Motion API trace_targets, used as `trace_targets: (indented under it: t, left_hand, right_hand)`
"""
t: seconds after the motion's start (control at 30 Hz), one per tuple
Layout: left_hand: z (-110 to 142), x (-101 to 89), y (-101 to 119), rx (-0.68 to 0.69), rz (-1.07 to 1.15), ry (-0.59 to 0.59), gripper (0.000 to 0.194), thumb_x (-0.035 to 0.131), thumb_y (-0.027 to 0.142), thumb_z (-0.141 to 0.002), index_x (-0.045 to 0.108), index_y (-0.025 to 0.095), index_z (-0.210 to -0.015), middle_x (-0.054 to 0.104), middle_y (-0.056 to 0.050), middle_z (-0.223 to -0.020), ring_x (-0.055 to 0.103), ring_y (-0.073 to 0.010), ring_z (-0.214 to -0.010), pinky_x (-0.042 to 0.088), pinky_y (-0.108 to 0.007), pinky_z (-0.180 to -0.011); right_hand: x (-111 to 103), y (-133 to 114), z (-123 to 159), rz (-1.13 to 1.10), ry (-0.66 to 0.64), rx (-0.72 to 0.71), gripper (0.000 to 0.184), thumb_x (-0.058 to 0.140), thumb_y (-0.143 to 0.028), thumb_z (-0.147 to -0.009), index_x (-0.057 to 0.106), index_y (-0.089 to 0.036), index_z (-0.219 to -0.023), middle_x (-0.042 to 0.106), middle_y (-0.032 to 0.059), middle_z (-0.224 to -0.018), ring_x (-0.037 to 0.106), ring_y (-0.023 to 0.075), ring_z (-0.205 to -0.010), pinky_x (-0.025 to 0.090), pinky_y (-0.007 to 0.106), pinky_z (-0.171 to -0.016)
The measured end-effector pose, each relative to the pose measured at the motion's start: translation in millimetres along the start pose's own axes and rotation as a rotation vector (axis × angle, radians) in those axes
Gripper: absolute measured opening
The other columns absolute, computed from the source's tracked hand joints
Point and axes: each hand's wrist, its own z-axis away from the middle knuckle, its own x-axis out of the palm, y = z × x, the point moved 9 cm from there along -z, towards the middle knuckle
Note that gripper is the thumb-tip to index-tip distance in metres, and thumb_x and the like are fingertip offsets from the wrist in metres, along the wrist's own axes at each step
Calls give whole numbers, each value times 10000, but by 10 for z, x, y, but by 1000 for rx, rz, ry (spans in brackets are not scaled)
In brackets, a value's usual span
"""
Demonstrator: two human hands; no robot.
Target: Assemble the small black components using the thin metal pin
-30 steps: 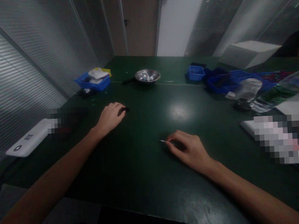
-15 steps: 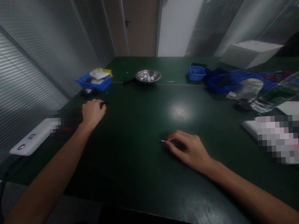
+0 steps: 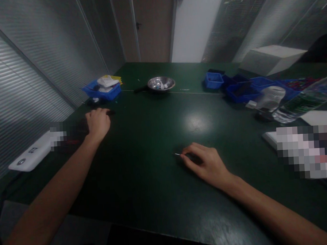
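Note:
My left hand [image 3: 97, 122] lies on the dark green table [image 3: 162, 195] at the left, its fingers curled over a small black object [image 3: 110, 112] whose tip shows past the fingertips. Near the table's middle my right hand [image 3: 206, 164] rests with thumb and forefinger pinched on a thin silver pin [image 3: 177, 154] that points left. A blurred dark item lies just left of my left hand.
A white power strip [image 3: 30, 155] sits at the left edge. At the back stand a blue bin with white cloth [image 3: 103, 90], a metal bowl [image 3: 161, 83] and more blue bins [image 3: 233, 87]. Plastic bottles [image 3: 302, 102] lie at the right, with a white box [image 3: 272, 58] behind them.
My left hand has slid left and away from me across the table with the small black object under its fingers. My right hand has stayed where it was.

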Motion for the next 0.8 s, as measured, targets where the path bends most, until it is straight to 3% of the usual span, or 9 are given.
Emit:
trace_targets:
  t: [0.13, 0.5, 0.67, 0.8]
  left_hand:
    - [-7, -11, -77, 9, 13, 9, 416, 394, 181, -954, 673, 163, -1262, 649, -179, -1249, 517, -397, -1190, 309, -570, -1007]
    - [-31, -74, -245, -55, -9, -3, 291, 482, 343, -989, 719, 182, -1039, 617, -195, -1244, 500, -430, -1203, 359, -587, -982]
    - [-17, -107, -199, -55, -18, 15, 277, 456, 322, -988, 676, 168, -1058, 630, -202, -1239, 508, -417, -1207, 366, -567, -994]
    - [-42, -175, -195, -72, 59, 81, 323, 410, 328, -1013, 634, 150, -1163, 681, -176, -1120, 582, -379, -1124, 328, -567, -1037]
  right_hand:
    - [5, 12, 3, -7, -7, 10, 213, 536, -339, -1028, 698, -206, -999, 712, 39, -919, 658, 146, -711, 499, 271, -630]
    - [2, -2, -6, -3, -9, 9, 185, 552, -321, -1023, 693, -207, -987, 707, 32, -903, 646, 139, -699, 477, 259, -611]
    - [9, 10, 2, -15, -14, 11, 195, 541, -329, -1027, 692, -209, -1000, 712, 40, -928, 656, 147, -724, 498, 262, -621]
    - [10, 10, -3, -6, -13, 14, 195, 541, -329, -1028, 694, -211, -998, 714, 38, -925, 661, 149, -728, 500, 269, -622]
